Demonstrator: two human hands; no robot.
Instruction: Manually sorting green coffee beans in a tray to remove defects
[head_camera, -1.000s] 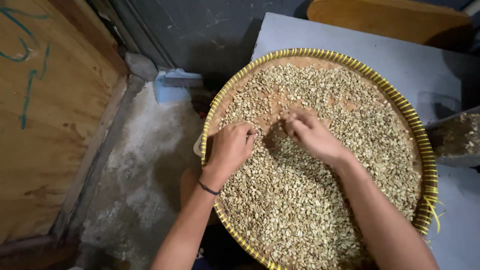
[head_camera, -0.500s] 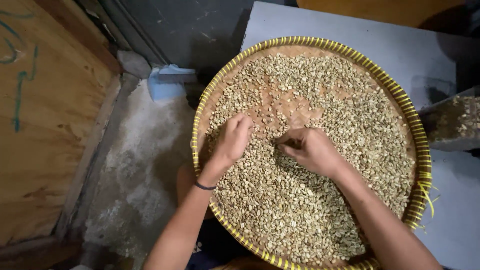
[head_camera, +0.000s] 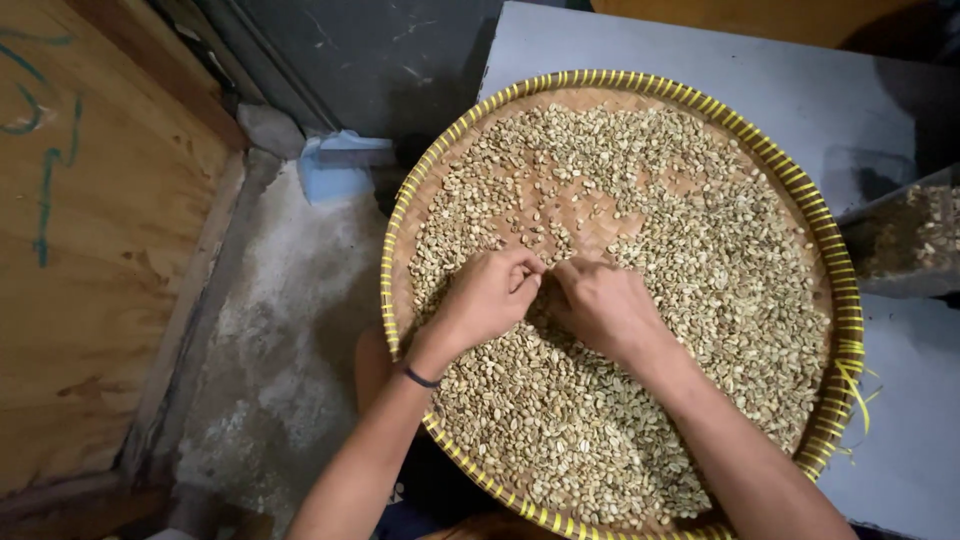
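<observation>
Beans, pale, small and loose, lie spread over a round woven tray with a yellow rim, which rests on a grey table. Left hand and right hand meet at the tray's middle, fingers curled narrowly into the beans; whether either pinches one cannot be told. Judged light, hard and prone to roll, they suit fingertip picking or scooping.

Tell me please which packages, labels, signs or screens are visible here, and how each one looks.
Wooden board: far left, leaning, brown, with teal painted strokes.
Plastic container: on the floor left of the tray, pale blue, boxy.
Clear container: right edge, on the grey table, holding beans.
No printed labels or screens show.
</observation>
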